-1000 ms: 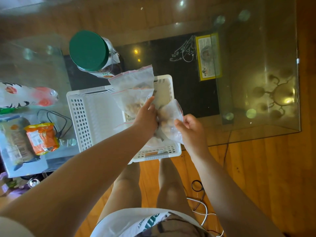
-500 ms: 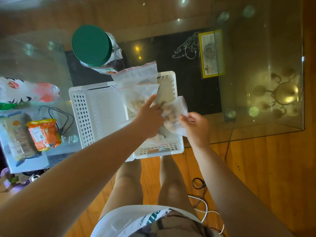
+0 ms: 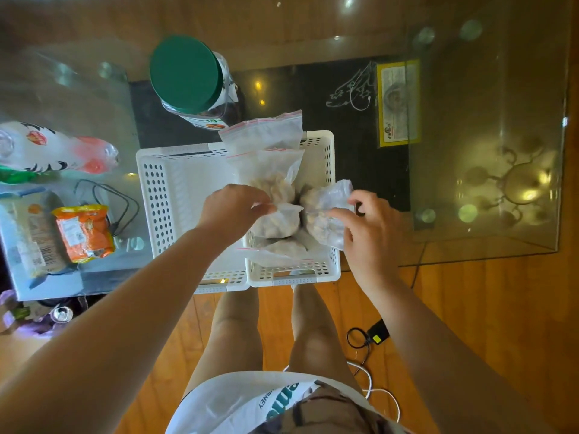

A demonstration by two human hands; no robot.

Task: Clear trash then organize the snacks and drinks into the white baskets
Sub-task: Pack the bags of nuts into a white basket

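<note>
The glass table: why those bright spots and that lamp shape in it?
Head view: the glass table mirrors a ceiling lamp and round lights as glare; the bottle at the left edge looks smeared; the wide lens bends the arms outward.

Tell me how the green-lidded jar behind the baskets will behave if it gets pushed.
The green-lidded jar looks rigid, clear plastic, so it should slide or tip rather than flex. It stands upright on smooth table glass, so a low push probably slides it. It seems tall with a broad lid, so a push near the top might topple it, and then it could roll.
</note>
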